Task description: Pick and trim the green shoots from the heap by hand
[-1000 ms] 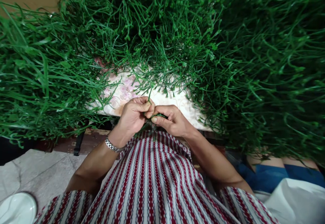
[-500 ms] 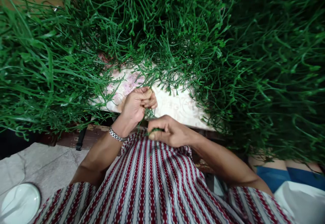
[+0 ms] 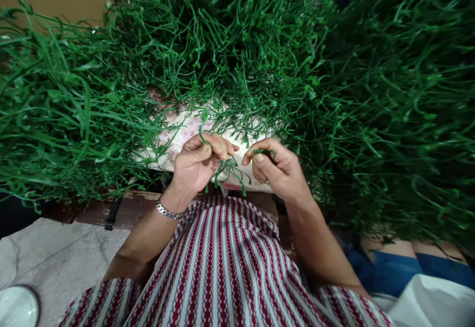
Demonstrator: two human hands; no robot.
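Note:
My left hand (image 3: 193,166), with a metal-band watch at its wrist, pinches a thin green plant stem (image 3: 202,128) between thumb and fingers. The stem's tip curls up above the knuckles. Just to the right, my right hand (image 3: 284,173) is closed in a pinch on a short green stem piece (image 3: 264,153), mostly hidden by the fingers. The two hands are close but apart. Under and between them, several loose stems (image 3: 234,168) hang or lie over a pale flowered cloth (image 3: 181,124); I cannot tell whether the left fingers hold these too.
Big heaps of green stems (image 3: 230,30) surround the cloth at the left, back and right. A worn brown wooden edge (image 3: 137,208) runs in front of my lap. A round white lid or dish (image 3: 18,307) is on the tiled floor, and a white bag-like object (image 3: 430,302) stands lower right.
My right hand has moved up and right, from below the left hand to beside it over the cloth. A stem tip now shows above my left thumb.

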